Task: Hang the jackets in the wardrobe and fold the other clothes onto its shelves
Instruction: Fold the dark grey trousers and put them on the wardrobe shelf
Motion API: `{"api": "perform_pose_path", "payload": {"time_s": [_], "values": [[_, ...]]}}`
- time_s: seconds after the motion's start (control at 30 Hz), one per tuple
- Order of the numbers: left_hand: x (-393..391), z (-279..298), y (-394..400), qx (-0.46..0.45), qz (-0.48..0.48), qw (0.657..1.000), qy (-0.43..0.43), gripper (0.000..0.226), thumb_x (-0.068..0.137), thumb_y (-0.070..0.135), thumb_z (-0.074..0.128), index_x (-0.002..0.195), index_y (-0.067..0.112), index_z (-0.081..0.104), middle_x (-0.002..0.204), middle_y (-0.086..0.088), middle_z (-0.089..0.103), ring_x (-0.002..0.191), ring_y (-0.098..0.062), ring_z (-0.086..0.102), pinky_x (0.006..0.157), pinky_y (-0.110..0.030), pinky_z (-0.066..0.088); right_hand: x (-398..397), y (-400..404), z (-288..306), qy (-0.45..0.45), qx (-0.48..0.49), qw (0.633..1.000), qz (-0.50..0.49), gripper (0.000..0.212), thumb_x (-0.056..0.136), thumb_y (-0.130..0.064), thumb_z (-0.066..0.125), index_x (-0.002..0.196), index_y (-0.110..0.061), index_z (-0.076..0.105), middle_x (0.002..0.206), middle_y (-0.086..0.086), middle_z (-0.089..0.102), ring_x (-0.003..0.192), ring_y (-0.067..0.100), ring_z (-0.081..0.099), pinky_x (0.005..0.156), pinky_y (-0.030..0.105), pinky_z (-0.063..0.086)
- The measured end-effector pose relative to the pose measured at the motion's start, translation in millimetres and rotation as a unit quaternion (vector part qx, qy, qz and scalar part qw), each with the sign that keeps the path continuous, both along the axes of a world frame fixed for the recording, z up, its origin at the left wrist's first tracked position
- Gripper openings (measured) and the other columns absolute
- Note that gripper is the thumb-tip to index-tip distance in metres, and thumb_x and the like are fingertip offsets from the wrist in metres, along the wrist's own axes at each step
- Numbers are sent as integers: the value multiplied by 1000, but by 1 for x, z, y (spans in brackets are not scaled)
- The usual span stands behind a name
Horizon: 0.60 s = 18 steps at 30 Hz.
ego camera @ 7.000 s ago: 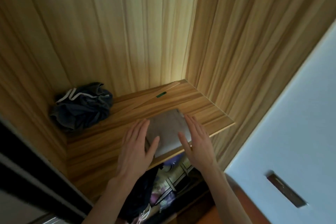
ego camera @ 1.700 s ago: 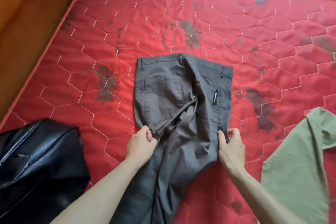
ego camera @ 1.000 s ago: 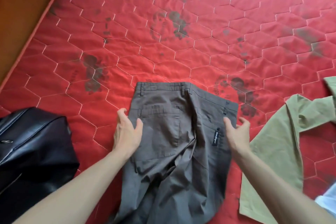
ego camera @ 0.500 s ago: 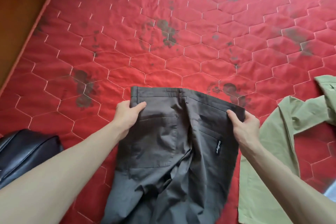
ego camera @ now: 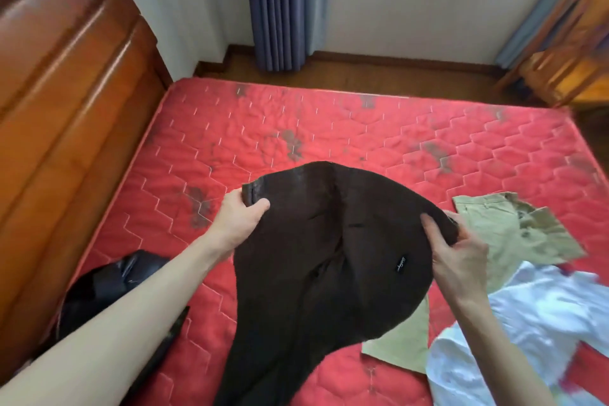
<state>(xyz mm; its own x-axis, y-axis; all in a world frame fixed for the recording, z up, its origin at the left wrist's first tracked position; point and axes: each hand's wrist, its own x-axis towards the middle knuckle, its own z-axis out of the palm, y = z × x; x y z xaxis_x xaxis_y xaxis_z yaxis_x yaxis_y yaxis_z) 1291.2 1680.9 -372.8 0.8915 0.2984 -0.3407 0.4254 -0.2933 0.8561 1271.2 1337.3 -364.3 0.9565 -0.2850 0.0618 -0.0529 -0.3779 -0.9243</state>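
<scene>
Dark brown trousers (ego camera: 316, 260) hang in the air above the red mattress (ego camera: 230, 142), held by the waistband with the legs trailing down toward me. My left hand (ego camera: 239, 219) grips the left end of the waistband. My right hand (ego camera: 451, 257) grips its right end. A black leather jacket (ego camera: 108, 283) lies on the mattress at the lower left, partly behind my left forearm. Khaki trousers (ego camera: 501, 231) lie flat to the right, and a white garment (ego camera: 534, 323) is crumpled at the lower right.
A wooden headboard (ego camera: 59, 102) runs along the mattress's left side. Blue curtains (ego camera: 280, 6) hang at the far wall, and wooden furniture (ego camera: 573, 53) stands in the far right corner. Bare wood floor shows beyond the mattress.
Both hands have taken the trousers by the waistband and lifted them off the mattress. My head has tipped up, bringing the far wall, curtains and white garment into view.
</scene>
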Motion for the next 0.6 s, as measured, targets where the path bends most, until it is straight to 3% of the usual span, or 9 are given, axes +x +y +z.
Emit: {"api": "perform_pose_path", "payload": {"time_s": [0.07, 0.17, 0.3, 0.43, 0.53, 0.6], "values": [[-21, 56, -12, -19, 15, 1000, -13, 13, 92, 13, 61, 80, 10, 63, 76, 0, 56, 70, -16, 52, 67, -33, 43, -19, -13, 52, -27, -15, 999, 18, 10, 98, -21, 72, 97, -31, 75, 88, -24, 76, 85, -3, 71, 79, 16, 53], [-50, 141, -26, -41, 23, 998, -45, 21, 96, 13, 50, 76, 17, 52, 72, -1, 47, 67, -16, 44, 57, -28, 37, -49, -39, 123, -61, -54, 996, 24, 10, 98, -21, 70, 105, -25, 77, 92, -16, 76, 87, 7, 71, 81, 33, 55], [-83, 240, -34, -27, -6, 993, -119, 26, 96, 10, 47, 71, 16, 42, 66, 1, 37, 58, -12, 35, 48, -27, 31, -77, -71, 214, -115, -81, 989, 47, 11, 100, -21, 68, 108, -25, 74, 95, -21, 75, 87, 1, 69, 80, 27, 53], [-98, 329, -40, -26, -8, 979, -202, 29, 96, 9, 51, 69, 17, 51, 60, 7, 49, 59, -9, 48, 57, -28, 40, -84, -81, 298, -211, -92, 972, 50, 16, 101, -18, 67, 108, -31, 71, 90, -21, 73, 85, -5, 66, 78, 21, 51], [-110, 385, -35, -95, -23, 974, -203, 10, 88, 12, 63, 90, 6, 71, 81, -8, 71, 82, -27, 71, 77, -37, 57, -90, -85, 358, -227, -35, 970, 84, 20, 98, -19, 70, 98, -38, 74, 88, -21, 74, 83, -3, 65, 78, 24, 52], [-124, 411, -21, -169, -66, 967, -179, 31, 81, 11, 66, 109, 1, 74, 108, -22, 75, 104, -41, 72, 93, -51, 60, -101, -92, 385, -226, 66, 963, 128, 14, 93, -22, 72, 93, -33, 81, 89, -14, 78, 83, 3, 69, 75, 22, 56]]}}
